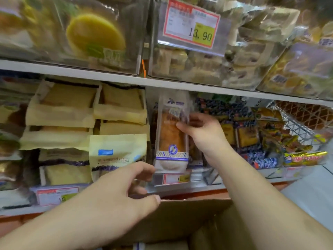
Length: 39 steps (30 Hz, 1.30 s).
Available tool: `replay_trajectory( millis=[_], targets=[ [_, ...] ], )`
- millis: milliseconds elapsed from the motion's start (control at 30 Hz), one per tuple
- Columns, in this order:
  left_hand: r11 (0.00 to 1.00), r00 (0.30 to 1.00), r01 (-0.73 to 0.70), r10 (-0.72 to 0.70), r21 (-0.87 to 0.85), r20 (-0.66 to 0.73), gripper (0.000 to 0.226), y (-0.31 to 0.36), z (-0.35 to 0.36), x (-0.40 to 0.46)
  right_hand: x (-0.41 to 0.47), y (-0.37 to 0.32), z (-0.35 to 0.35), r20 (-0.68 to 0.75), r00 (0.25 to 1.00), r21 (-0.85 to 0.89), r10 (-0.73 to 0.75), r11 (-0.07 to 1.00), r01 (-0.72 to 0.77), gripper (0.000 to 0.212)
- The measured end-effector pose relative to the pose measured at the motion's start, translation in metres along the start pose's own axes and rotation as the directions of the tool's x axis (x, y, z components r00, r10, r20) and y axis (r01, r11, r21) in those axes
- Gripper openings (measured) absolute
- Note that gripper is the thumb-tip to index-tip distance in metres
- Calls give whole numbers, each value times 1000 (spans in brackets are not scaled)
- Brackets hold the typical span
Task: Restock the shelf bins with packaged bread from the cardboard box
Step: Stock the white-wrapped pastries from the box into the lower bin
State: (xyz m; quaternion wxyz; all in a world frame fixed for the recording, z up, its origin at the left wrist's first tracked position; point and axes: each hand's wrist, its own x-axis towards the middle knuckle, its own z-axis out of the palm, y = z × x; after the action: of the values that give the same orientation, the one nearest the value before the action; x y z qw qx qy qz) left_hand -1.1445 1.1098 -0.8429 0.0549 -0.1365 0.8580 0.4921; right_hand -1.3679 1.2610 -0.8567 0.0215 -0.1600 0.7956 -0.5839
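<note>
A long packaged bread loaf (171,139) in a clear wrapper with blue and white print stands upright in the narrow clear shelf bin (169,184) at the middle of the lower shelf. My right hand (201,130) holds its upper right side, thumb on the front. My left hand (126,192) hovers just left of the pack's bottom corner with loosely curled fingers; whether it touches the pack is unclear. The open cardboard box (180,217) sits below my arms, with the top of another pack (142,246) showing inside.
Yellow paper-wrapped bread packs (61,112) fill the bins to the left. Dark blue and gold snack packs (252,134) and a wire basket (292,123) lie to the right. The upper shelf holds clear bins with a price tag (191,24) reading 13.90.
</note>
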Motion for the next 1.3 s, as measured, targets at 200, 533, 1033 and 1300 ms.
replay_trajectory(
  millis=[200, 533, 1033, 1300],
  targets=[
    [1000, 999, -3, 4, 29, -39, 42, -4, 3, 2, 17, 1, 20, 33, 998, -10, -59, 998, 59, 22],
    [998, 999, -6, 9, 69, -48, 37, -12, 0, 0, 24, 11, 36, 20, 990, -336, -142, 931, 141, 30],
    [988, 1000, -12, 8, 151, 29, 31, -18, -7, -5, 9, 27, 32, -24, 954, -763, -298, 622, 175, 50],
    [963, 993, -72, 44, 260, 111, 27, -29, -24, -30, -112, 1, 18, 105, 922, -559, -374, 744, 366, 29]
  ],
)
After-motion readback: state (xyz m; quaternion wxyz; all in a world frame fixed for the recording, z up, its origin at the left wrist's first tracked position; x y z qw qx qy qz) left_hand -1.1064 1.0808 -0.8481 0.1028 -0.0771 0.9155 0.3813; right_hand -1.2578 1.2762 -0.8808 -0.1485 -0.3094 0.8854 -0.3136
